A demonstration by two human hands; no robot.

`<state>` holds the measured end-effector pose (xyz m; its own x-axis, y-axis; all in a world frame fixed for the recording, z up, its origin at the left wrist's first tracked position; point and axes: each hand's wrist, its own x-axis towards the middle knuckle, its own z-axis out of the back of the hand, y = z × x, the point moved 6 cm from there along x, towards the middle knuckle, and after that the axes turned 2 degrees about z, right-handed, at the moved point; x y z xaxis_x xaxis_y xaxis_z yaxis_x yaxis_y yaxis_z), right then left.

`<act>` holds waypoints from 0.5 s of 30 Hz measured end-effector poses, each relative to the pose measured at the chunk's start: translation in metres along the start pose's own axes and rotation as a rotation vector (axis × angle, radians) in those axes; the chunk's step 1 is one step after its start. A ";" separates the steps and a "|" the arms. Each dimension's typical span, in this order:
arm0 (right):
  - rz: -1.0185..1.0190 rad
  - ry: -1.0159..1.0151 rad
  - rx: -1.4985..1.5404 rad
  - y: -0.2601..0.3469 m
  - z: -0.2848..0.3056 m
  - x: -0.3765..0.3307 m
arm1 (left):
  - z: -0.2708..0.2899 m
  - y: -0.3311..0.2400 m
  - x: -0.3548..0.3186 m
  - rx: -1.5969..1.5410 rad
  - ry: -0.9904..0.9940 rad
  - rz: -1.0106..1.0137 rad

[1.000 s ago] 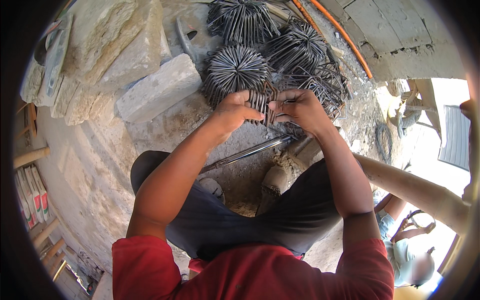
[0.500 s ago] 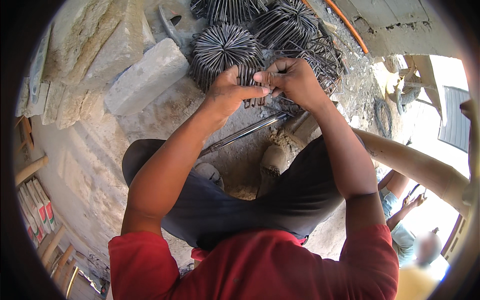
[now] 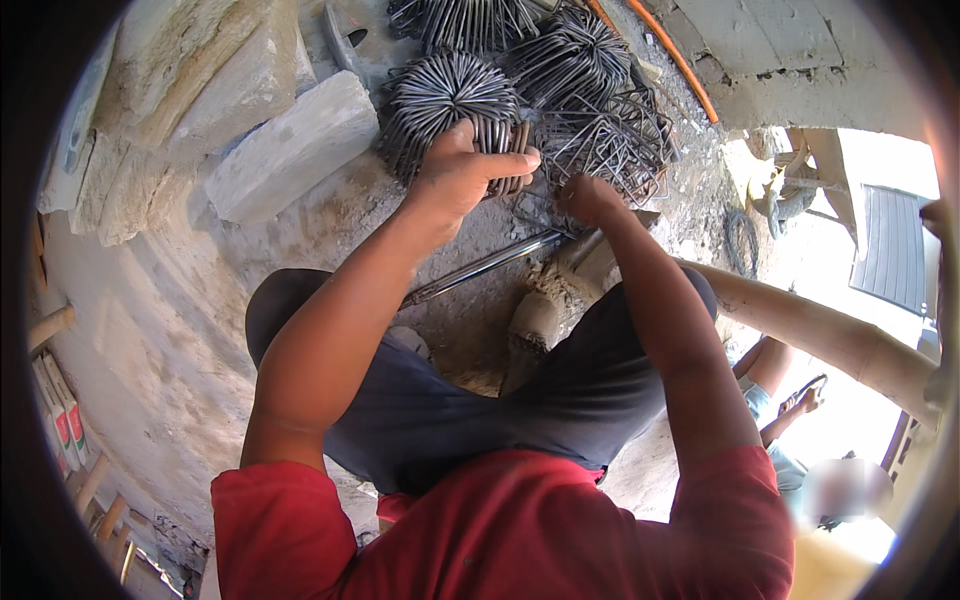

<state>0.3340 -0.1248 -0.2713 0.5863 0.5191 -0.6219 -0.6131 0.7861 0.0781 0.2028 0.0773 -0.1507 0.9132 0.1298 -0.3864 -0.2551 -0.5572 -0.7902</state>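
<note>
A bunch of bent steel rebar stirrups (image 3: 497, 137) is gripped in my left hand (image 3: 446, 185), its thumb laid across them. Just behind stands a round coil-like stack of stirrups (image 3: 450, 84), partly covered by that hand. My right hand (image 3: 590, 200) is down at the near edge of a loose, tangled heap of stirrups (image 3: 618, 145). Its fingers curl under and are mostly hidden, so whatever they hold cannot be made out. Two further bundles of stirrups, one at the back right (image 3: 570, 60) and one at the top (image 3: 468, 22), lie beyond.
A shiny metal rod (image 3: 488, 266) lies on the ground before my knees. Pale stone blocks (image 3: 295, 148) are at the left. An orange pipe (image 3: 680, 62) runs at the back right. A thick pole (image 3: 815, 325) and another person (image 3: 785, 430) are at the right.
My right hand has left the bunch in my left hand and moved down and right to the loose heap. My left hand keeps its hold on the bunch.
</note>
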 end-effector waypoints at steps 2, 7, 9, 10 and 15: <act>-0.021 -0.080 -0.153 -0.012 -0.034 0.007 | 0.004 -0.002 0.002 -0.039 -0.019 -0.019; -0.037 -0.356 -0.444 -0.013 -0.069 0.012 | 0.017 -0.003 0.001 0.036 -0.087 -0.048; -0.022 -0.359 -0.544 -0.003 -0.072 0.003 | 0.021 -0.002 0.000 0.129 -0.119 -0.044; -0.004 -0.355 -0.564 0.002 -0.071 -0.002 | 0.023 -0.002 0.001 0.166 -0.126 -0.034; -0.095 -0.007 -0.361 0.007 -0.047 -0.023 | 0.017 0.000 0.001 0.096 -0.096 0.002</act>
<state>0.2913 -0.1468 -0.2929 0.6525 0.4530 -0.6075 -0.7023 0.6627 -0.2601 0.1982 0.0912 -0.1585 0.8793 0.2092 -0.4280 -0.2904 -0.4767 -0.8297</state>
